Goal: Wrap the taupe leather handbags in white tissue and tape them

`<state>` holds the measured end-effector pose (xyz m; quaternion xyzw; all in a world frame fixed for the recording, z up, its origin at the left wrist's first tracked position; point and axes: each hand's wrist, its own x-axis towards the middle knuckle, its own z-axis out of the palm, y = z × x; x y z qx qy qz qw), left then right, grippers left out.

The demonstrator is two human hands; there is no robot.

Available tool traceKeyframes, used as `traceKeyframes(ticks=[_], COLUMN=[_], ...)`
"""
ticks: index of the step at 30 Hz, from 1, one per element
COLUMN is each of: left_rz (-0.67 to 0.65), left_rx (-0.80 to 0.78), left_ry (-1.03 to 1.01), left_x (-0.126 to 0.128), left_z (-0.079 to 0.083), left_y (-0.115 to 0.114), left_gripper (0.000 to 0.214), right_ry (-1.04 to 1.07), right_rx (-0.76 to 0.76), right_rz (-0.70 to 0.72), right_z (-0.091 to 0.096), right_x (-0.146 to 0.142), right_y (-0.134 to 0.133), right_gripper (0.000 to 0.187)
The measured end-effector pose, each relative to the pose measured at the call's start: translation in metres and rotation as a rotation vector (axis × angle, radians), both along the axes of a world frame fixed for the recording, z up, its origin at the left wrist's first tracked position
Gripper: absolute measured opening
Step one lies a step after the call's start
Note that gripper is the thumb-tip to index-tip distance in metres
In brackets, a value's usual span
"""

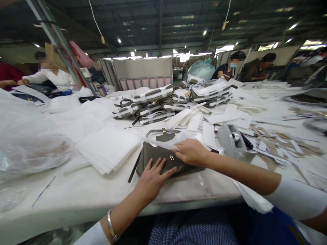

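Observation:
A dark olive-grey handbag (155, 154) with a small gold emblem lies on the table right in front of me. My left hand (153, 175) rests flat on its front, fingers spread. At the bag's upper edge, my right hand (190, 152) pinches a sheet of thin white paper (167, 143) that lies over the top of the bag. Behind the paper a flap with a gold clasp (164, 130) shows. A dark strap end hangs at the bag's left side. The bag's right end is partly hidden by my right hand and forearm.
Wrapped bags (153, 95) are piled at the back. A stack of white sheets (109, 149) lies left, beside clear plastic (33, 149). To the right stand a grey tape dispenser (233, 141) and scattered card strips (278, 143). Co-workers sit across the table.

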<state>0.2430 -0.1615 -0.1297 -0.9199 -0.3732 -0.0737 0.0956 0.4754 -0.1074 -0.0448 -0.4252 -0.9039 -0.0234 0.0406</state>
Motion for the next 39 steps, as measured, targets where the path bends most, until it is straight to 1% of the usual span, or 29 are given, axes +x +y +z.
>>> traceKeyframes(ticks=[2,3,4,5,6,7,8,9,10,11,13,15,17,19,21,23,27,30,32,34,37,39], left_rz=[0.037,0.061,0.082,0.095,0.100,0.093,0.080,0.070,0.060,0.051,0.043,0.046,0.039,0.031,0.039,0.045,0.030,0.025,0.022,0.011,-0.022,-0.027], left_rx=[-0.022,-0.047,-0.075,-0.095,-0.098,-0.080,-0.050,-0.015,0.015,0.028,0.009,-0.028,-0.058,-0.077,-0.096,-0.099,-0.037,-0.019,-0.029,-0.020,-0.002,-0.026], left_ry=[-0.007,-0.014,-0.024,-0.037,-0.051,-0.064,-0.075,-0.084,-0.089,-0.090,-0.091,-0.091,-0.098,-0.103,-0.101,-0.094,-0.102,-0.116,-0.131,-0.191,-0.402,-0.538], left_x=[0.000,0.000,0.000,0.001,0.001,0.001,0.001,0.001,0.001,0.002,0.002,0.001,0.000,-0.001,-0.002,-0.002,-0.003,-0.004,-0.003,-0.001,0.009,0.019], left_z=[-0.002,-0.004,-0.005,-0.007,-0.009,-0.010,-0.011,-0.011,-0.010,-0.010,-0.008,-0.008,-0.008,-0.008,-0.009,-0.011,-0.018,-0.021,-0.017,-0.008,0.017,0.036], left_y=[-0.003,-0.004,-0.006,-0.008,-0.009,-0.009,-0.010,-0.009,-0.009,-0.008,-0.007,-0.006,-0.006,-0.007,-0.008,-0.008,-0.008,-0.008,-0.013,-0.022,-0.039,-0.041], left_gripper=[0.083,0.083,0.083,0.083,0.083,0.081,0.080,0.079,0.079,0.078,0.075,0.073,0.074,0.075,0.075,0.075,0.071,0.068,0.065,0.058,0.038,0.028], right_ry=[-0.003,0.002,0.011,0.020,0.024,0.023,0.017,0.011,0.008,0.007,0.016,0.032,0.050,0.065,0.077,0.092,0.144,0.138,0.127,0.140,0.176,0.187], right_rx=[-0.007,-0.030,-0.068,-0.121,-0.191,-0.276,-0.360,-0.422,-0.443,-0.423,-0.298,-0.203,-0.223,-0.273,-0.297,-0.289,-0.245,-0.230,-0.226,-0.219,-0.211,-0.210], right_rz=[0.090,0.124,0.146,0.161,0.181,0.204,0.224,0.232,0.228,0.229,0.269,0.349,0.393,0.406,0.423,0.435,0.446,0.433,0.421,0.415,0.417,0.419], right_z=[-0.018,-0.024,-0.026,-0.025,-0.020,-0.014,-0.007,-0.001,0.002,0.003,-0.005,-0.020,-0.034,-0.042,-0.045,-0.047,-0.055,-0.060,-0.061,-0.061,-0.061,-0.062], right_x=[-0.001,0.000,0.001,0.003,0.005,0.005,0.005,0.005,0.004,0.004,0.005,0.010,0.017,0.023,0.026,0.027,0.026,0.025,0.025,0.024,0.025,0.025], right_y=[-0.008,-0.009,-0.008,-0.005,-0.001,0.005,0.012,0.019,0.026,0.031,0.037,0.038,0.037,0.038,0.041,0.042,0.038,0.035,0.033,0.033,0.032,0.033], right_gripper=[0.041,0.047,0.058,0.069,0.076,0.076,0.072,0.067,0.062,0.057,0.051,0.057,0.059,0.062,0.064,0.064,0.064,0.062,0.061,0.060,0.058,0.058])
